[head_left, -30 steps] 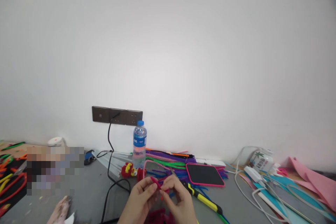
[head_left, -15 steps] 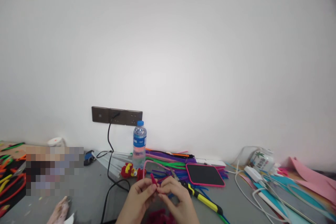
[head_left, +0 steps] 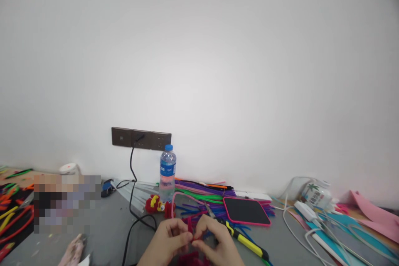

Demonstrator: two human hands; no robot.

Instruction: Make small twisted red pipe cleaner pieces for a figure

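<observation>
Head view. I look forward and down over a grey tabletop [head_left: 106, 237], bounded at the back by a white wall [head_left: 199, 70]. The far edge meets the wall; the near edge is out of my sight. Around the two hands, the room is tight in front: a water bottle [head_left: 168, 170], a red-and-yellow fuzzy figure [head_left: 156, 204] and a bundle of coloured strips [head_left: 199, 196] stand or lie just beyond them. On the right, a yellow-and-black handled tool [head_left: 249, 245] slants past the right hand [head_left: 220, 243], with a pink-edged phone [head_left: 247, 210] behind it. Grey surface shows between this tool and the white cables [head_left: 288, 226] farther right, and again between the left hand [head_left: 168, 241] and the black cable [head_left: 132, 208].

The crimson strip [head_left: 189, 225] is at the bottom centre, raised between the hands. It is short, narrow and seemingly fuzzy, its visible upper part near upright; its lower part is masked by fingertips. I see the left thumb and fingers pinching it, and the right thumb and forefinger drawn together at its lower end. Beneath the hands lies more crimson fuzzy material [head_left: 191, 257], partly cut off by the frame and too blurred for me to make out its shape.
</observation>
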